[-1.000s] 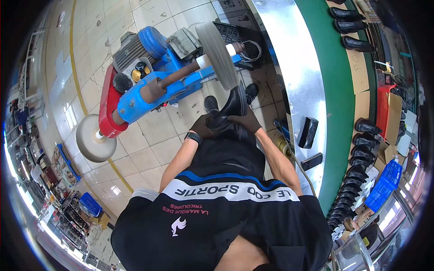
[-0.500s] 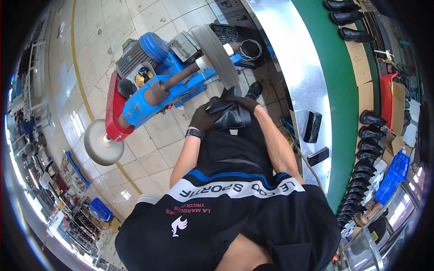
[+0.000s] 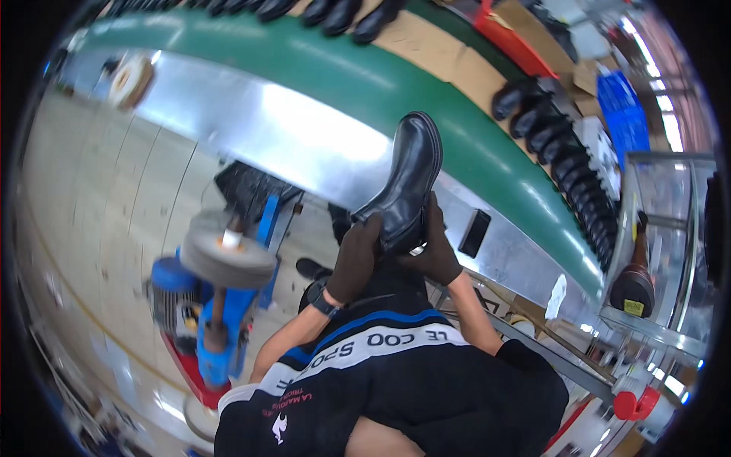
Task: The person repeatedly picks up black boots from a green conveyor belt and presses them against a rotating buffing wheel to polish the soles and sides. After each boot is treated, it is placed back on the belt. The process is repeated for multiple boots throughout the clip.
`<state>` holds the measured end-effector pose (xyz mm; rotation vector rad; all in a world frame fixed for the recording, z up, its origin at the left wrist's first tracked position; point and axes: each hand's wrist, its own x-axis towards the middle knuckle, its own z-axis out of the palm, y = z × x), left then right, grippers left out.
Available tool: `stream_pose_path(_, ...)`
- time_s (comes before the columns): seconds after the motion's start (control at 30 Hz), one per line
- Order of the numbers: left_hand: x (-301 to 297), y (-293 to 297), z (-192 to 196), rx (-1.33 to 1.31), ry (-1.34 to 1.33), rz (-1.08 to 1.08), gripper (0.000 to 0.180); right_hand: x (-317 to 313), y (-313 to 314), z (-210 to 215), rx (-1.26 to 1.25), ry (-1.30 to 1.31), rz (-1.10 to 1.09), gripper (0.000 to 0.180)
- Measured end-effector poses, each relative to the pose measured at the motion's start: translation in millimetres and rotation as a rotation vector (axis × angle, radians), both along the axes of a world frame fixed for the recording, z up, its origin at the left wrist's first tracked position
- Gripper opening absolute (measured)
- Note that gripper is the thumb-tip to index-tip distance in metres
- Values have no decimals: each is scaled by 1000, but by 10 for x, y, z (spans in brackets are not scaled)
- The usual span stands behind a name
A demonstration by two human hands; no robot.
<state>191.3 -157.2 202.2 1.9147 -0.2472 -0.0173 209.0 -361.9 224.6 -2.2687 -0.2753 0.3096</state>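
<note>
A shiny black leather boot (image 3: 411,164) is held in front of me over the metal edge of the bench, its toe pointing away toward the green surface. My left hand (image 3: 356,255), in a dark brown glove, is closed on the boot's left side near the shaft. On the other side my right hand (image 3: 435,247), gloved the same, grips the boot near its top opening. Some fingers of both hands are hidden behind the leather. A black phone (image 3: 475,234) lies on the metal strip just right of my right hand.
A blue polishing machine (image 3: 215,335) with a grey buffing wheel (image 3: 228,255) stands on the floor at left. Beyond the metal strip (image 3: 259,122) runs a green belt surface (image 3: 335,99). Rows of black boots (image 3: 567,156) line its far side. A round pale wheel (image 3: 131,80) sits far left.
My body has turned right, away from the buffing wheel toward the bench. Both hands have brought the boot from beside the wheel to over the bench edge, toe outward.
</note>
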Motion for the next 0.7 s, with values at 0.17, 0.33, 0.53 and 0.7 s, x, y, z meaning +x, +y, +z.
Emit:
stream_pose_path(0.17, 637, -558, 448, 84, -157, -58, 41, 362, -111, -53, -197, -486, -433, 94)
stream_pose_path(0.33, 1505, -989, 630, -310, 105, -337, 45, 1202, -541, -15, -49, -693, -566, 65)
stream_pose_path(0.53, 2340, -675, 926, -932, 831, -223, 47, 3215, -2032, 95, -46, -176, -164, 46)
stream_pose_path(0.7, 2249, -98, 89, -463, 942, -147, 48, 4780, -2578, -47, -406, 295, 349, 49)
